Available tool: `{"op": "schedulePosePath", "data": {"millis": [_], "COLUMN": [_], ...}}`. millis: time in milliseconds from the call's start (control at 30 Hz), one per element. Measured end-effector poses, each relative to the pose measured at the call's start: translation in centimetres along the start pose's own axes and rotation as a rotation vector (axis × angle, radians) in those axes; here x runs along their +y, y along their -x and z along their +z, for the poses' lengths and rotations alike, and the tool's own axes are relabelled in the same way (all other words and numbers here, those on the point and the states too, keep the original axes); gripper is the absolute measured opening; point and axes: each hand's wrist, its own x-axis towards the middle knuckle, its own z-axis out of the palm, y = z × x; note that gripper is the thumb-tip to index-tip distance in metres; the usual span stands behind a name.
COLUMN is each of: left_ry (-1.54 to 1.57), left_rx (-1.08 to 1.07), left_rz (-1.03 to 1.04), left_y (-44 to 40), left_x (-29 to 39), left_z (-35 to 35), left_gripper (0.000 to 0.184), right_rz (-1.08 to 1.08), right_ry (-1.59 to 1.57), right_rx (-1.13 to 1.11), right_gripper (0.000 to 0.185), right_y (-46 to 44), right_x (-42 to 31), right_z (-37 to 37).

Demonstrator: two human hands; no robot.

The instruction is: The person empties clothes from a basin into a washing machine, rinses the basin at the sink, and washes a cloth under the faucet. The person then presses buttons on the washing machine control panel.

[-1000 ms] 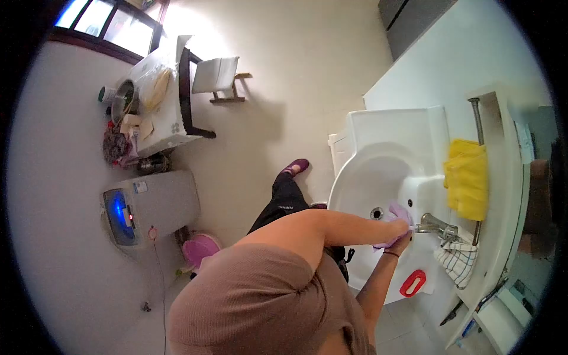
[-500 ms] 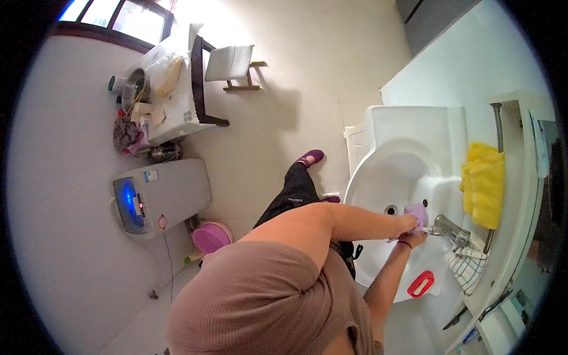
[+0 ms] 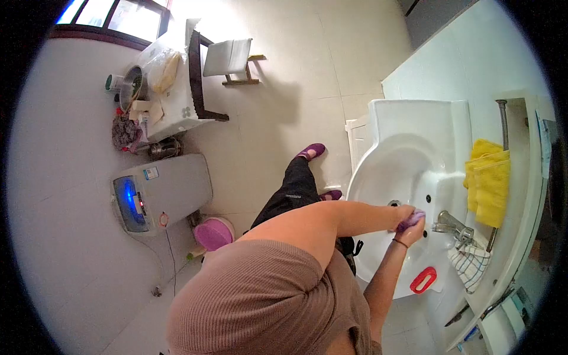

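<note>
A bunched purple cloth (image 3: pixel 411 221) is squeezed between my two hands, above the white washbasin (image 3: pixel 384 160). My left hand (image 3: pixel 403 213) is closed around its upper left part. From below, my right hand (image 3: pixel 415 232) wraps the other side, with a thin dark band on the wrist. Just right of my hands is the metal faucet (image 3: pixel 452 227), apart from them. Most of the cloth is hidden by my fingers.
A red oval soap dish (image 3: pixel 423 280) sits at the basin's lower edge. A checked cloth (image 3: pixel 470 266) lies by the faucet, and a yellow towel (image 3: pixel 487 183) hangs on a rail. Behind are a washing machine (image 3: pixel 177 192), a pink basin (image 3: pixel 213 234) and a chair (image 3: pixel 228 58).
The purple cloth was spread more loosely close to the faucet. Now it is bunched tighter between my hands, which have drawn slightly left, away from the spout.
</note>
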Motion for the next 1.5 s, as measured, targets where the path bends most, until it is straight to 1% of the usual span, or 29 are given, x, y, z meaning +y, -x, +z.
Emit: {"op": "schedulePosePath", "data": {"millis": [33,100,233,300,367,433,500,533,567,633,667,700,733,767,800,833,867,900,967,1033,1100,1133,1167,1233,1300,1367,1400,1467,1500], "left_ry": [-0.01,-0.021,0.024,0.06,0.065,0.018,-0.022,0.212,0.438,0.015,-0.025,-0.12,-0.127,-0.097,-0.016,0.072,0.066,0.079,0.086,0.214,0.158,-0.009,-0.175,-0.134,0.093,0.162,0.114,0.017,0.017], "left_rx": [-0.008,-0.018,-0.099,-0.171,-0.102,0.008,-0.49,-0.374,-0.256,0.048,0.01,0.011,0.012,0.061,-0.059,-0.169,-0.183,-0.187,-0.19,-0.181,-0.125,-0.051,0.022,-0.064,-0.147,-0.222,-0.192,-0.133,-0.136], "left_rz": [0.004,0.023,0.065,0.08,0.013,-0.049,-0.187,-0.127,-0.084,-0.118,-0.116,-0.08,-0.109,-0.101,-0.1,-0.097,-0.115,-0.083,-0.058,-0.081,-0.065,-0.106,-0.145,-0.143,-0.055,-0.057,-0.055,-0.055,-0.058], "left_y": [-0.3,-1.0,-3.2,-3.9,-1.4,-2.0,-6.0,-7.9,-8.9,-3.4,-0.1,-0.6,-0.5,-0.3,-1.4,-2.4,-2.1,-0.9,-1.2,-3.1,-0.1,1.0,1.6,0.6,-2.9,-3.2,-2.8,-2.1,-2.1], "left_x": [-0.6,-1.4,-0.7,0.3,1.9,1.3,-1.6,-3.4,-5.3,-4.4,-3.2,-3.0,-2.1,-1.3,-0.6,-0.3,0.1,0.9,0.6,-0.9,-1.2,-0.9,-0.7,0.1,0.0,0.4,0.5,0.7,0.6], "left_z": [0.6,1.3,1.4,1.3,1.7,1.4,-1.6,-3.5,-4.7,-2.0,-0.6,-1.4,-0.9,-0.4,-0.8,-1.3,-1.0,-0.3,0.2,-0.3,2.1,3.1,3.7,3.0,0.8,0.1,0.2,0.4,0.5], "left_gripper": [0.033,0.033,0.033,0.032,0.034,0.034,0.033,0.033,0.033,0.029,0.03,0.028,0.027,0.027,0.026,0.026,0.026,0.026,0.026,0.027,0.027,0.026,0.026,0.024,0.023,0.021,0.02,0.02,0.02], "right_rz": [0.071,0.188,0.123,-0.216,-0.271,-0.707,-0.736,-0.762,-0.67,-0.594,-0.615,-0.581,-0.507,-0.326,-0.305,-0.502,-0.686,-0.689,-0.915,-0.909,-0.269,-0.231,-0.233,-0.47,-0.631,-0.96,-0.962,-0.665,-0.677], "right_ry": [0.091,-0.043,-0.071,0.157,0.248,0.495,0.567,0.651,0.728,0.922,0.923,0.745,0.199,0.387,0.359,0.777,0.781,0.791,0.863,0.806,0.521,0.567,0.563,0.412,0.72,0.899,0.898,0.504,0.434], "right_rx": [0.153,0.03,-0.138,-0.217,-0.212,0.009,-0.03,-0.069,-0.036,-0.008,0.072,0.074,-0.022,-0.153,-0.215,-0.227,-0.223,-0.208,-0.156,-0.109,0.008,0.066,0.069,0.079,-0.072,-0.023,-0.018,-0.134,-0.058], "right_gripper": [0.03,0.03,0.029,0.027,0.019,0.022,0.02,0.018,0.018,0.017,0.014,0.013,0.013,0.023,0.027,0.029,0.029,0.029,0.029,0.026,0.027,0.026,0.026,0.027,0.025,0.023,0.023,0.025,0.03], "right_y": [-0.2,-1.5,-0.1,0.0,1.5,4.3,2.9,1.9,0.0,-2.9,-4.7,-6.9,-7.7,-7.2,-5.5,-1.1,1.2,2.4,3.2,-0.1,-3.3,-3.4,-3.4,-2.7,0.7,3.7,4.3,4.6,4.4], "right_x": [-1.3,-2.0,-3.0,-2.0,-1.8,-2.3,-1.7,-1.3,-0.1,0.3,1.9,3.9,5.2,6.0,5.7,1.2,-0.7,-1.3,-1.8,-0.7,-0.2,-1.4,-1.0,-0.1,-1.4,-2.0,-2.0,-2.1,-2.4], "right_z": [0.6,0.0,-0.5,-2.6,-3.1,-0.5,-0.5,-1.3,-2.5,-4.7,-6.2,-7.9,-8.1,-8.7,-8.2,-5.2,-3.0,-1.7,-0.6,-1.4,-3.3,-3.3,-3.4,-3.4,-1.9,-0.8,-1.4,-3.3,-4.5]}}
